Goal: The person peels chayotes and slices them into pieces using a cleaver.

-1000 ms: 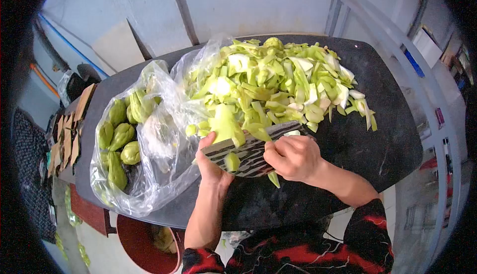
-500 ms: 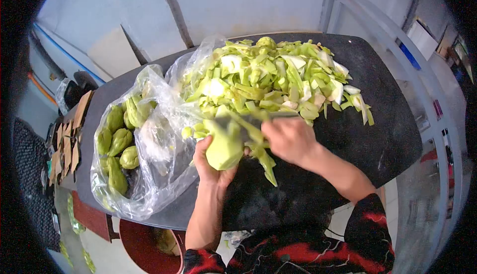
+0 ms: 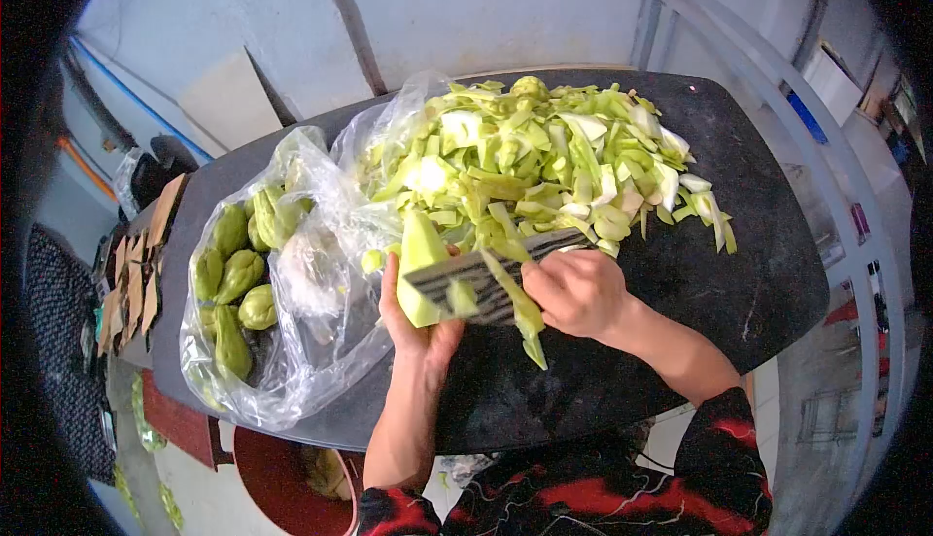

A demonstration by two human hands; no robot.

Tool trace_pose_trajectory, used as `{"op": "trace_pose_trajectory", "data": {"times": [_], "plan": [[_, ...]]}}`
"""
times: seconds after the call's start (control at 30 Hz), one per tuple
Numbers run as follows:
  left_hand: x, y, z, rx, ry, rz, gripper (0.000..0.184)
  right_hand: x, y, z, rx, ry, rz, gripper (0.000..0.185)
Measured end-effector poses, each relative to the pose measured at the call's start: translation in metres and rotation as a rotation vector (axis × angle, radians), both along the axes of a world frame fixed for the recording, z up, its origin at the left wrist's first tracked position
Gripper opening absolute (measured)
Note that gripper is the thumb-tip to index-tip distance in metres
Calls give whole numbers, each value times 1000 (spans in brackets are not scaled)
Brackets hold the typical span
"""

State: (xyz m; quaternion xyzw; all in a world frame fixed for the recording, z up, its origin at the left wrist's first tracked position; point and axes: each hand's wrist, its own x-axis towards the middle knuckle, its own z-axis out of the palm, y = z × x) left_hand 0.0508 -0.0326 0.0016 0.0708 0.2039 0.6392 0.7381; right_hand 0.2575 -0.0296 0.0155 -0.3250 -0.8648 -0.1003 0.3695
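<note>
My left hand (image 3: 420, 330) is closed around a pale green, peeled chayote (image 3: 416, 264), held upright over the table's near side. My right hand (image 3: 580, 293) grips a knife, its handle hidden in my fist. The broad, striped knife blade (image 3: 486, 288) lies across the chayote's lower right side, with bits of green peel stuck on it. One long strip of peel (image 3: 525, 320) hangs from the blade close to my right fingers. Just beyond both hands spreads a big heap of green peelings and cut pieces (image 3: 544, 157).
To the left, a clear plastic bag (image 3: 330, 361) holds several whole green chayotes (image 3: 239, 276). They rest on a dark table (image 3: 739, 274). Below its front edge stands a red bucket (image 3: 282, 483). A grey metal rail (image 3: 777, 69) runs along the right, and cardboard pieces (image 3: 131, 274) lie at left.
The knife, blurred over the chayote before, has come lower and shows its flat side. My right hand has shifted slightly down and right. The chayote has turned more upright.
</note>
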Motion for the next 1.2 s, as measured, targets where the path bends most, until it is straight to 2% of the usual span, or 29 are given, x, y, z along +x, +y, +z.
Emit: {"op": "trace_pose_trajectory", "data": {"times": [0.1,0.2,0.27,0.37,0.43,0.47,0.5,0.57,0.63,0.7,0.77,0.87,0.93,1.07,1.1,1.2], "plan": [[-7,3,-9,65,-11,-47,51,-2,-7,4,177,-88,78,9],[-10,8,-15,150,-73,-130,50,-3,-9,4,187,-100,102,9],[-7,7,-13,100,-69,-101,50,-3,-10,5,191,-95,115,9],[-7,5,-9,64,-33,-74,49,1,-10,8,69,-23,122,12],[-5,8,-6,-9,-20,58,47,2,-6,9,-74,265,136,15],[-10,9,-13,69,-14,29,47,2,-4,7,-164,391,53,15],[-12,8,-16,68,-19,36,47,-4,-4,26,-526,450,-168,15],[-14,12,-15,38,15,71,43,4,11,23,-641,412,-238,18],[-12,17,-13,34,-10,89,42,4,9,24,-622,389,-266,18],[-14,15,-17,103,-157,54,43,0,1,21,-600,475,-220,20],[-17,24,-27,123,-143,41,45,-2,-9,34,-605,414,-200,17],[-14,36,-20,58,-166,44,35,-8,-22,36,-533,440,-99,16],[0,39,6,-9,44,76,38,-14,-31,39,-517,394,-45,15],[16,44,15,36,-13,132,37,-25,-32,27,-416,400,3,14],[18,42,15,38,-18,135,37,-26,-32,26,-391,435,-1,19],[27,31,26,25,62,148,48,-28,-42,35,-327,423,16,18]]}}
